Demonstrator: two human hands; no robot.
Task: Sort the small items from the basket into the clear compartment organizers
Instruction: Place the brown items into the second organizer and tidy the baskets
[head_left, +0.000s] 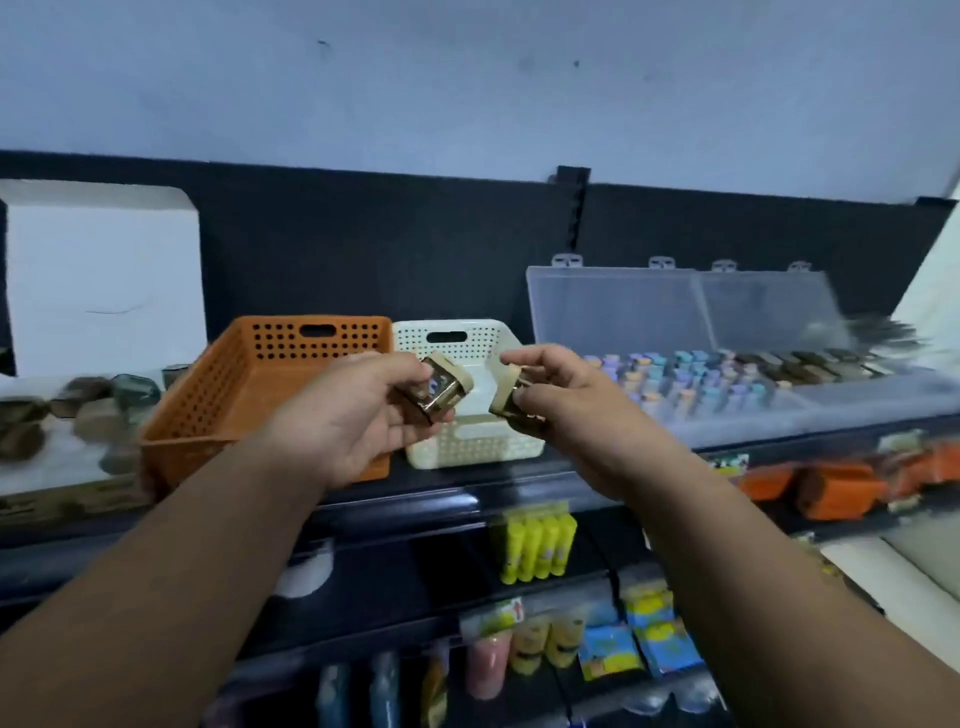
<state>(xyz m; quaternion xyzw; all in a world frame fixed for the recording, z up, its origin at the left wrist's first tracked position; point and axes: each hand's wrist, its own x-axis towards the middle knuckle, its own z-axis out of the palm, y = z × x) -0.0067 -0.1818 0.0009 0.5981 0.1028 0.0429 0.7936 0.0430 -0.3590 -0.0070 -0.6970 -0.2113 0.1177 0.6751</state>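
Glossy brown-beige blocks | left hand (358, 415) fingers grip one (435, 396) | right hand (566, 410) fingers another (511, 402) | cream perforated basket (467, 447)

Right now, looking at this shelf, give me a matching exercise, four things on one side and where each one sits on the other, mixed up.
Things:
1. orange basket
2. cream basket
3. clear organizer
4. white box

Places:
A. far left, against the back panel
B. right end of the shelf, lid up
C. behind the left hand
D. between the two hands

Pairs: 1-C, 2-D, 3-B, 4-A
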